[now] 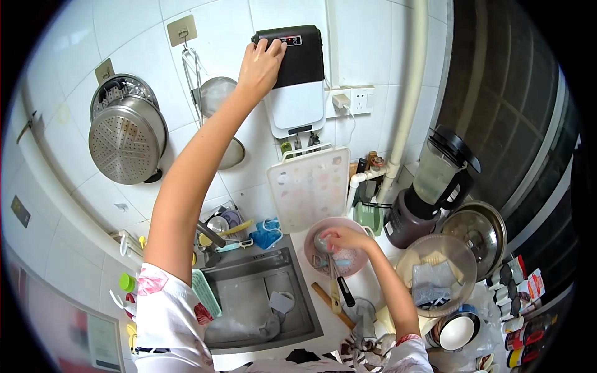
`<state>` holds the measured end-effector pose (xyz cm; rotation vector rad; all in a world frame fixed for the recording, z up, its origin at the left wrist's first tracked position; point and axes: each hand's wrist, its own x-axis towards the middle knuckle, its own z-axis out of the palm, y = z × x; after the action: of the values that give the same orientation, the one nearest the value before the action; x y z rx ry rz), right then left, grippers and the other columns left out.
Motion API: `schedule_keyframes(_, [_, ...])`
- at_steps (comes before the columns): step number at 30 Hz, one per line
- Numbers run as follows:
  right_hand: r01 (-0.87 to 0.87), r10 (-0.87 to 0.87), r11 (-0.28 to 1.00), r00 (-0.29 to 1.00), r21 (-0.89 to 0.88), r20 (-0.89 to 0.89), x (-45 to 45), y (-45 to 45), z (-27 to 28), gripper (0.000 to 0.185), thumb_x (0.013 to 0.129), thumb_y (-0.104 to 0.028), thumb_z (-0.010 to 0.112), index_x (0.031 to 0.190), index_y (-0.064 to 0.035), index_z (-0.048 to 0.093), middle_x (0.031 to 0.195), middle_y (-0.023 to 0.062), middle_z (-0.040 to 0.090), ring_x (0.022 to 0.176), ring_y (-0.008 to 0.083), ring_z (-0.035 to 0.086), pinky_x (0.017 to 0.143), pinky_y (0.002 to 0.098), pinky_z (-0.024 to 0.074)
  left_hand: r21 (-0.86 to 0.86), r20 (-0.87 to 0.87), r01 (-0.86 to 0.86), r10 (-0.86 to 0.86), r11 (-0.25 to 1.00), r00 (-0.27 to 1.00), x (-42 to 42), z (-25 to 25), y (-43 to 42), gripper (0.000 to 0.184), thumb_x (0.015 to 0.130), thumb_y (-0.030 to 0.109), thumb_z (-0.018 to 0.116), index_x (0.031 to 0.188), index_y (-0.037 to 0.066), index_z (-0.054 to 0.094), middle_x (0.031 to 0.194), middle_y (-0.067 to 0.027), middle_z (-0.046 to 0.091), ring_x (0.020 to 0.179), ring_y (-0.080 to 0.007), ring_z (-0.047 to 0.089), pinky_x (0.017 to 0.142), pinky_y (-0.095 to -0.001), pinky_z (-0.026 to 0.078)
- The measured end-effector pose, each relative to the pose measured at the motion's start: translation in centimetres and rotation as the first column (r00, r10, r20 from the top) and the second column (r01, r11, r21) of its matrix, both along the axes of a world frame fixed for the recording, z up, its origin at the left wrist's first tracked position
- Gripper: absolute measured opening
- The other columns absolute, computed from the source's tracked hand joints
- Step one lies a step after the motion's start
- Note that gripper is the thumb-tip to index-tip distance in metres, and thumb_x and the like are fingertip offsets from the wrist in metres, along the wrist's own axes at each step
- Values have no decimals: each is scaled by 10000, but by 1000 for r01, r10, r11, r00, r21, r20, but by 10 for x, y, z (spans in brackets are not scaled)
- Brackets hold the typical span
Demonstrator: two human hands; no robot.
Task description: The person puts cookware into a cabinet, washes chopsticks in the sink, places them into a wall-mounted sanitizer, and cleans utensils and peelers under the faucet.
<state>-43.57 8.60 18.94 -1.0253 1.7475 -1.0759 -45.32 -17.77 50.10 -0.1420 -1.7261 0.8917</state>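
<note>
My left hand [261, 65] reaches up to a black-and-white wall-mounted box [298, 81]. Its slightly parted fingers rest at the top front, beside a small panel [291, 41] with a red light. Lower down, my right hand [347, 239] is over a pink basin [309, 255], fingers closed at the round metal head of a ladle [321, 244]; the exact grip is partly hidden. Long utensil handles, one with a black end [346, 292], lean out over the basin's near rim toward me.
A grey sink [249, 301] lies left of the basin, with a patterned cutting board [311, 186] behind. On the right stand a blender [429, 180], a clear plastic bowl [469, 273] and pot lids [469, 233]. A steamer pot [124, 143] and strainers [219, 93] hang on the wall.
</note>
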Motion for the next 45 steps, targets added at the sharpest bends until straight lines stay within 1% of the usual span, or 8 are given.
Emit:
schedule_keyframes(7, [-41,42,995,999,95,-10,-2,-14,-9,279,810,-132,424,1055,-16,486,755,71,581,632,131,547,558,253,445,18,56,-26,25,999,998,3,1,-3,431,671,50,502,1101,67,498,1001,-41,471,936,-178,436,805,-317,352])
schedule_keyframes(19, [-59,60,998,998,19,-18,6,-27,-25,224,823,-165,424,967,-25,522,726,64,589,600,126,554,537,247,447,36,126,-42,37,998,991,7,5,-3,526,629,39,549,1146,85,464,1046,-64,454,1007,-204,409,844,-339,333])
schedule_keyframes(26, [-89,87,994,996,61,23,5,-21,18,236,826,-158,409,984,-25,524,744,68,596,606,136,561,576,257,454,40,109,-32,28,999,994,6,3,-2,545,609,38,560,1144,84,466,1045,-69,452,1010,-207,407,845,-346,331])
schedule_keyframes(29, [-123,125,992,992,35,-35,-6,-23,35,285,803,-130,459,1056,-2,488,783,44,575,674,118,552,636,234,451,32,101,-37,33,999,994,6,6,-1,528,610,40,559,1130,87,482,1035,-69,456,996,-206,415,843,-350,332])
schedule_keyframes(34, [-110,60,985,939,-131,-340,-4,-28,69,258,799,-105,453,1041,-37,515,742,57,589,671,124,552,633,251,444,84,149,-92,79,992,986,6,10,2,521,613,45,562,1126,99,491,1021,-68,457,996,-204,415,837,-348,337])
schedule_keyframes(38, [-122,-90,928,843,-352,-531,65,9,154,227,732,-27,478,950,-25,544,680,86,538,645,201,528,622,290,431,5,84,-57,57,998,995,8,8,0,448,622,74,577,1068,97,531,976,-46,466,945,-186,427,808,-338,332])
schedule_keyframes(42, [-380,-151,755,693,-534,-705,129,68,209,123,706,-21,490,792,-45,575,690,80,533,635,249,520,614,317,428,47,131,-84,77,995,988,10,8,5,475,623,78,574,1093,103,510,991,-44,463,954,-193,420,823,-354,322])
schedule_keyframes(45, [-842,9,11,539,-539,-842,160,93,240,166,728,-8,453,803,-84,581,563,50,489,403,102,392,407,219,315,55,147,-129,119,990,982,7,5,11,509,628,78,570,1126,112,474,983,-42,459,938,-194,420,838,-355,310])
